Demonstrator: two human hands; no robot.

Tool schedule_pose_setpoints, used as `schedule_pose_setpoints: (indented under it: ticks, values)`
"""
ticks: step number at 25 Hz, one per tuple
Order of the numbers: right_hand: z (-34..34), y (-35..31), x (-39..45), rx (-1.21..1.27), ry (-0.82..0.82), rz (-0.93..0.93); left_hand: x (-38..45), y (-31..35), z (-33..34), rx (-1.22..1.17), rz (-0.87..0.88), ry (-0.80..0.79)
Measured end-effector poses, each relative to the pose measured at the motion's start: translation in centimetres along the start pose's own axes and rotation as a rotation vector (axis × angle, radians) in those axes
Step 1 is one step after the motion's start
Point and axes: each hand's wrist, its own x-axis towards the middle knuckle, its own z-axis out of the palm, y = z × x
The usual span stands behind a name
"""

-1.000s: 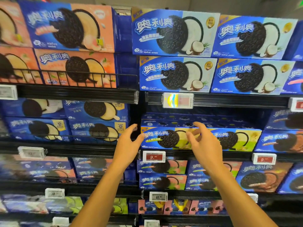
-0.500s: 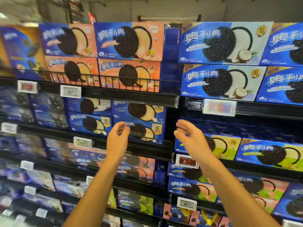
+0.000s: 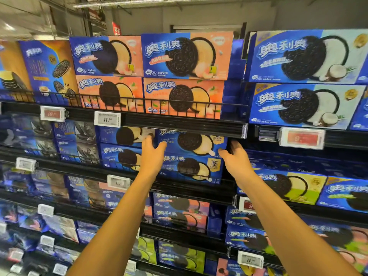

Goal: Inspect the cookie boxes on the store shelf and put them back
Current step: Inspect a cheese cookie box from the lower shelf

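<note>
The left hand (image 3: 152, 154) was held up with fingers loosely spread and nothing gripped, its fingertips at the left end of the upper blue cookie box (image 3: 191, 143). The right hand (image 3: 236, 159) was likewise spread and empty, raised at the right end of the same box, thumb near its corner. Whether either hand actually touched the cardboard could not be told. That box was seated on the second shelf, on top of a lower blue cookie box (image 3: 192, 169) of the same design, a dark sandwich cookie printed on each. Just left of the pair, two more blue boxes (image 3: 121, 148) were stacked. Above, behind a black wire rail (image 3: 139, 101), peach-coloured boxes (image 3: 184, 76) were piled two high, with a white price tag (image 3: 107, 118) clipped beneath. To the right, coconut-printed boxes (image 3: 306, 80) were seen on the neighbouring bay, and a red price tag (image 3: 301, 138) was fixed under them. Lower shelves were blurred.
</note>
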Motion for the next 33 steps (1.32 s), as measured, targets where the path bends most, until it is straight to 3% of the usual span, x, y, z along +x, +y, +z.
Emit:
schedule_pose_setpoints:
  ticks: [7, 14, 22, 28, 33]
  values:
    - [0.7, 0.1, 0.2, -0.047, 0.104, -0.041, 1.0, 0.0, 0.0, -0.010, 0.053, -0.037]
    - [0.1, -0.4, -0.5, -0.063, 0.142, -0.068, 0.3, 0.0, -0.1, -0.089, 0.114, 0.033]
    - [-0.4, -0.6, -3.8, -0.087, 0.140, -0.075, -2.9, -0.7, -1.3, -0.225, 0.074, 0.065]
    - [-2.4, 1.2, -7.1, 0.022, 0.107, 0.020, -7.9, -0.9, -2.4, -0.363, 0.035, 0.142]
    - [-4.7, 3.6, -10.1, 0.176, 0.084, 0.052, -12.1, -1.4, -2.6, -0.528, -0.094, 0.082]
